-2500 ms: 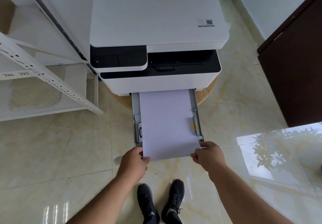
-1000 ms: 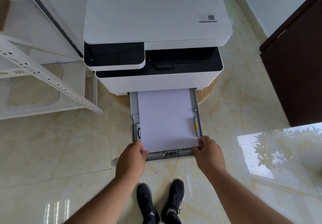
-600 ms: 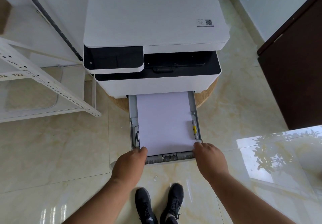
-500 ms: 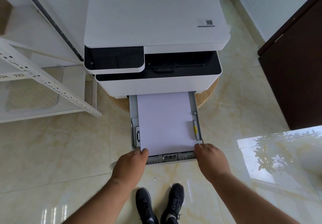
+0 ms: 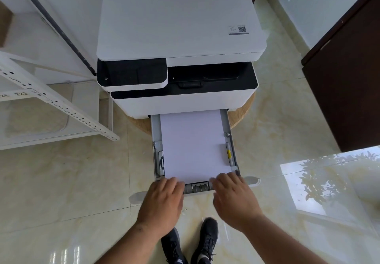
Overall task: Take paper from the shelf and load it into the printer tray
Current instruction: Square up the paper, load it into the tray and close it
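Hands now flat, seemingly off paper.

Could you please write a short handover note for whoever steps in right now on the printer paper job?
Left hand: open, fingers resting at the paper's near left corner.
Right hand: open, fingers at the near right corner.
Paper: lying flat in the tray, which is pulled out of the printer.
Done: paper loaded.
Left: probably push the tray shut.

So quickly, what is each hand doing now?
Left hand: open, fingers flat on the paper near edge, holding nothing.
Right hand: open, fingers flat on the same edge, holding nothing.
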The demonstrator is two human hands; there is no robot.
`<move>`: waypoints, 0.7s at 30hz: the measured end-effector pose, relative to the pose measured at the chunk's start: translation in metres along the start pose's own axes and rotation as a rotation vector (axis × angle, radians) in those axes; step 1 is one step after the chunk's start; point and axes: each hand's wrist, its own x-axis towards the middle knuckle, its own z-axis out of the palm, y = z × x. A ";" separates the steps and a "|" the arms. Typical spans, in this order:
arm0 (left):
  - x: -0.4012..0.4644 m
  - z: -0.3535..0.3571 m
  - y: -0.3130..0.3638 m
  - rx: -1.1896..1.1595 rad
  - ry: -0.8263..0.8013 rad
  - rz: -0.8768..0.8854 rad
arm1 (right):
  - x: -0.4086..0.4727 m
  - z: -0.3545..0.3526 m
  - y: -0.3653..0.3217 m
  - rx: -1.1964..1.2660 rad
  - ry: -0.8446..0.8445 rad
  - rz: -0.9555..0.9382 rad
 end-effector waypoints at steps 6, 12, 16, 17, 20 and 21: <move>0.006 0.018 0.014 0.001 -0.131 0.021 | 0.006 0.013 -0.010 -0.034 -0.051 -0.002; 0.010 0.021 0.014 -0.015 -0.132 0.018 | 0.012 0.014 -0.011 -0.058 -0.038 -0.021; 0.010 0.024 0.013 -0.020 -0.133 0.003 | 0.011 0.015 -0.012 -0.067 -0.012 -0.056; 0.011 0.025 0.014 -0.024 -0.140 -0.006 | 0.011 0.016 -0.012 -0.064 -0.009 -0.058; 0.015 0.026 0.016 -0.036 -0.155 -0.032 | 0.011 0.018 -0.012 -0.054 -0.009 -0.060; 0.016 0.026 0.016 -0.043 -0.157 -0.039 | 0.011 0.019 -0.012 -0.047 -0.010 -0.064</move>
